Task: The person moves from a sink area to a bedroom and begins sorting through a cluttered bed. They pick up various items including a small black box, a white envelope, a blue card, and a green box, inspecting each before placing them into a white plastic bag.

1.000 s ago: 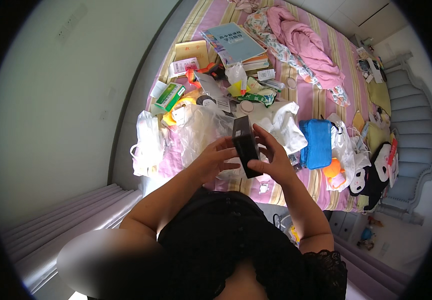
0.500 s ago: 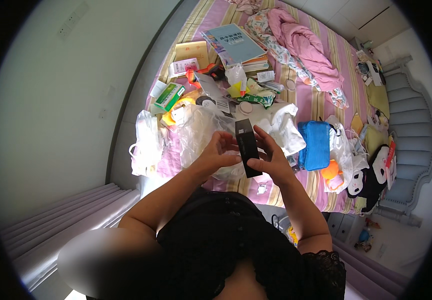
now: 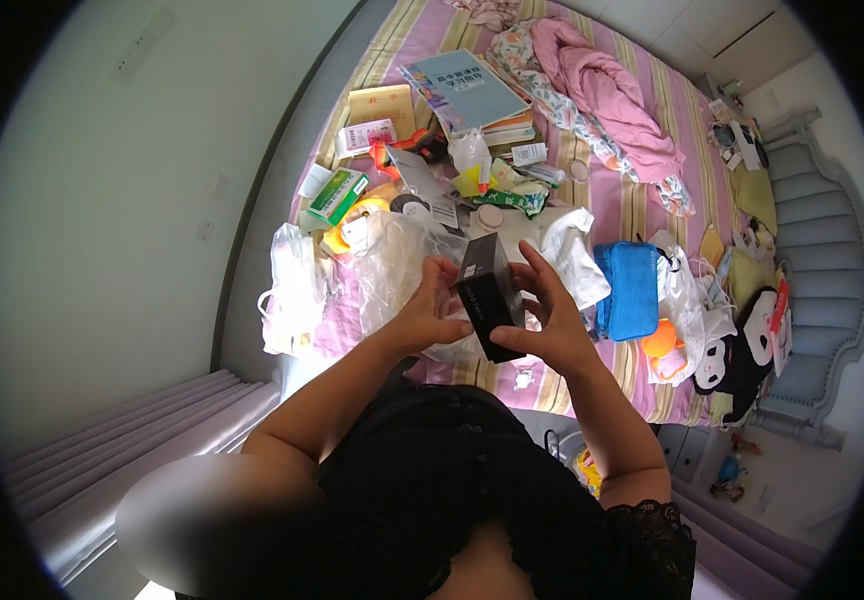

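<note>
view: head
black rectangular box [image 3: 489, 300]: tilted, above the pink-and-tan striped bedspread [image 3: 632, 220], between both hands; far side and underside hidden
right hand [image 3: 552, 318]: grip clamped on the box, thumb on its near end, other fingers partly hidden behind
left hand [image 3: 428, 312]: thumb and fingers at the box's left edge; cannot tell whether its grip is pressing
white cloth [image 3: 577, 262]: partly covered by box and right hand
grey blurred oval [image 3: 212, 520]: hides the lower-left corner

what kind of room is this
Most likely a bedroom: there is a bed with striped sheets, a padded headboard at its right end, and a crumpled pink blanket on top.
</note>
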### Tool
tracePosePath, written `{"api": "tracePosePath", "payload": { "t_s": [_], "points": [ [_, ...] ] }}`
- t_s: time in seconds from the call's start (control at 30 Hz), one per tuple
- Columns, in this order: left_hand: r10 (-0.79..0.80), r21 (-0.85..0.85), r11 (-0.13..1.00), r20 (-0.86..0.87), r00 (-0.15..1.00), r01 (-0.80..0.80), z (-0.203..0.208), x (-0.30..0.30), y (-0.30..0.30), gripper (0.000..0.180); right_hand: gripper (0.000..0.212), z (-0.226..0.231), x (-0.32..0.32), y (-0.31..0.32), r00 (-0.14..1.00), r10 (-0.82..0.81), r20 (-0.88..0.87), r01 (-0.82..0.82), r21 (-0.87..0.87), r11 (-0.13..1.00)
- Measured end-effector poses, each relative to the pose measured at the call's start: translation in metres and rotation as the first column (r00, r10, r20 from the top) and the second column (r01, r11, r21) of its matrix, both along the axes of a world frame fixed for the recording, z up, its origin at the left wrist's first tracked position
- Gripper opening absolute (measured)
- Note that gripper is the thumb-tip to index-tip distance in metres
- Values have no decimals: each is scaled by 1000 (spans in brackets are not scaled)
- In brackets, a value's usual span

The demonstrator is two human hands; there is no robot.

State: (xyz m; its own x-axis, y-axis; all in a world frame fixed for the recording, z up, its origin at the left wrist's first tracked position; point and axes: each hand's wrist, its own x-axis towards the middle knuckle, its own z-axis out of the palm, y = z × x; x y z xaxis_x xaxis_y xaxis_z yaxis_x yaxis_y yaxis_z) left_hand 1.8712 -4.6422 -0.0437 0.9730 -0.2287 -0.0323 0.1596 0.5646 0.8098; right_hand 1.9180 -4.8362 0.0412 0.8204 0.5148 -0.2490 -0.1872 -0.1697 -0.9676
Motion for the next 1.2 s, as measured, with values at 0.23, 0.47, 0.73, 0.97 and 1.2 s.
{"api": "tracePosePath", "payload": {
  "t_s": [0.23, 0.47, 0.73, 0.97, 1.2],
  "points": [
    [-24, -54, 998, -79, 997, 19, 12, -4, -2, 86, 106, 7, 2, 4, 1000, -2, 11, 2, -33, 999],
    [35, -93, 995, -61, 998, -41, 12, -4, -3, 81, 105, 0, 0, 6, 1000, -12, 16, 12, -4, 1000],
    [40, -262, 963, -75, 996, -58, 8, -4, -4, 81, 104, 6, -7, 12, 981, -63, 181, 78, -81, 994],
    [25, -302, 951, -119, 993, -60, 19, 3, -7, 92, 103, 15, -12, 17, 963, -104, 247, 134, -108, 985],
    [-94, -364, 929, -65, 993, 64, 31, 1, 7, 94, 112, 33, -4, 8, 798, 298, 523, -97, -377, 921]
  ]
}}
